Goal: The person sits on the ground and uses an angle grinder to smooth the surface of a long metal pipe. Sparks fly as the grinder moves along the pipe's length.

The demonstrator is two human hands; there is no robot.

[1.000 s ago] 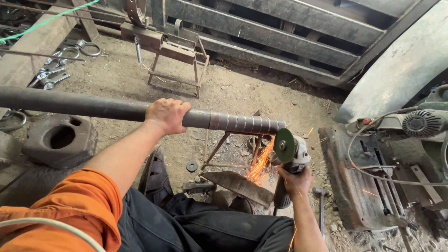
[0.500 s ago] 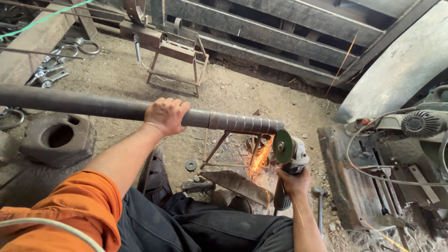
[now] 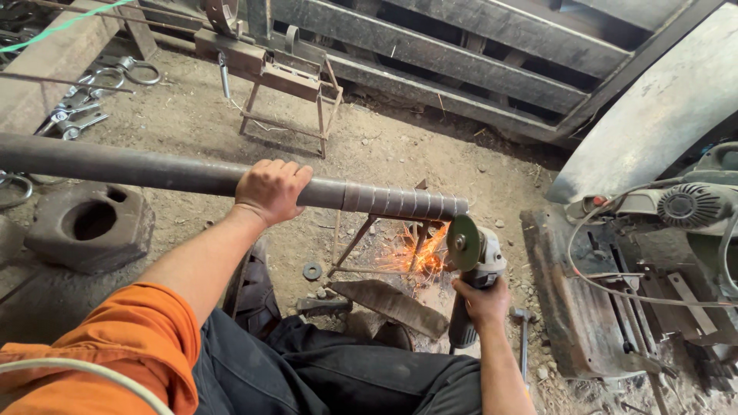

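Observation:
A long dark steel pipe [image 3: 138,169] runs from the left edge to the middle, its right end marked with several rings and resting on a small metal stand [image 3: 361,238]. My left hand [image 3: 270,189] lies over the pipe and grips it from above. My right hand [image 3: 484,301] holds the body of an angle grinder [image 3: 473,265], its disc set against the pipe's right end. Orange sparks [image 3: 415,253] spray down and to the left under the pipe end.
A round-holed metal block [image 3: 88,227] sits on the dirt floor at the left. A rusty metal stand [image 3: 288,92] stands at the back. Rings and wrenches [image 3: 84,100] lie far left. Machinery with cables [image 3: 669,230] fills the right. A hammer [image 3: 523,338] lies by my right arm.
The grinder stays at the pipe's end and the spark spray continues, now spreading lower and more to the left. Both hands keep their grip with little movement.

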